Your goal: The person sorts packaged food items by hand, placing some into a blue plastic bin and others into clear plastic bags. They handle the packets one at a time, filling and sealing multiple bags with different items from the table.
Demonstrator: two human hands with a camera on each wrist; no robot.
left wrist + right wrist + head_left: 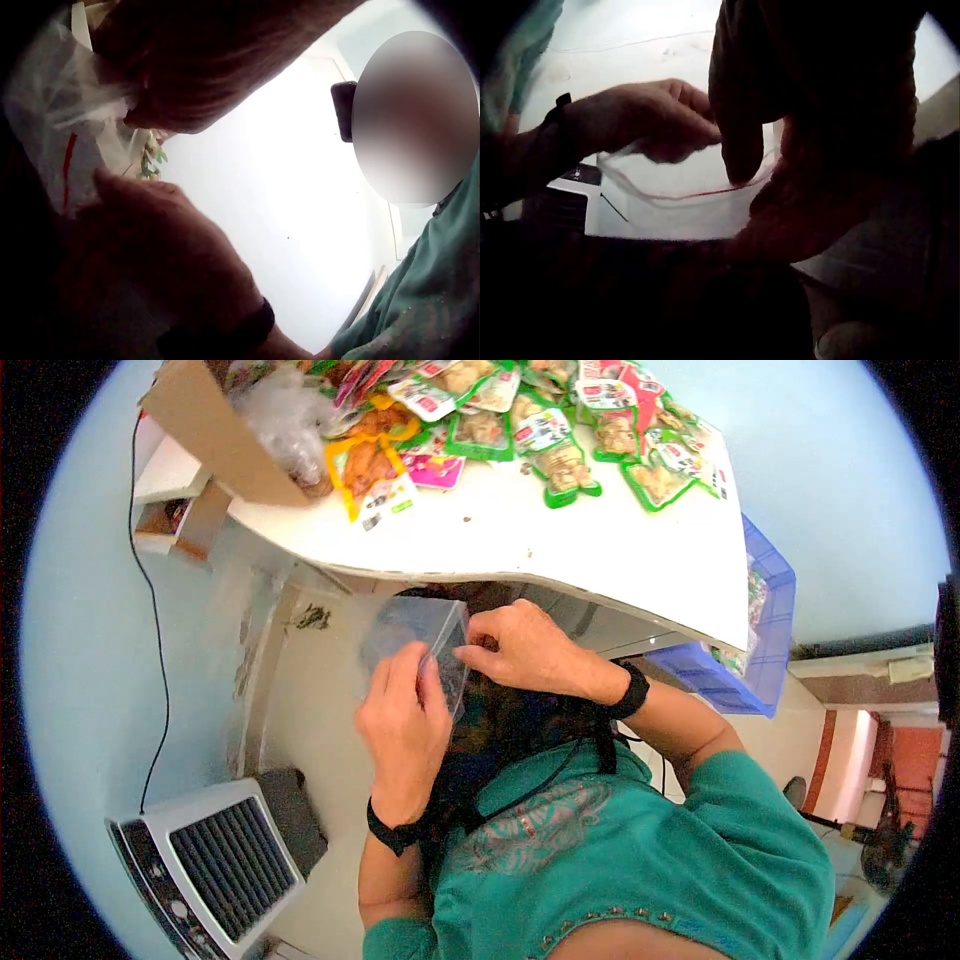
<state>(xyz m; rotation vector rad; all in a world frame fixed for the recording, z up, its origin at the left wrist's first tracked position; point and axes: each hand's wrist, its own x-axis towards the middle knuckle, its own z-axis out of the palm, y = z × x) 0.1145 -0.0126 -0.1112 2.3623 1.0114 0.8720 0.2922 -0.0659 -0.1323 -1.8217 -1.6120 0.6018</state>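
Note:
Over the lap, both hands hold a clear plastic bag (405,622) with a thin red line along its mouth, seen in the right wrist view. My left hand (403,728) pinches the near edge between thumb and fingers. On the other side, my right hand (535,648) has curled fingers and thumb at the bag's edge; the right wrist view puts its fingertips on the red line. A cloudy film of the bag (64,112) shows in the left wrist view. Both hands look dark in the wrist views.
A white table (480,540) in front bears many snack packets (560,465) and a cardboard box (225,435). At right stands a blue crate (770,640) with packets inside. A grey-white appliance with dark slats (235,865) stands on the floor at lower left, its cable running up the wall.

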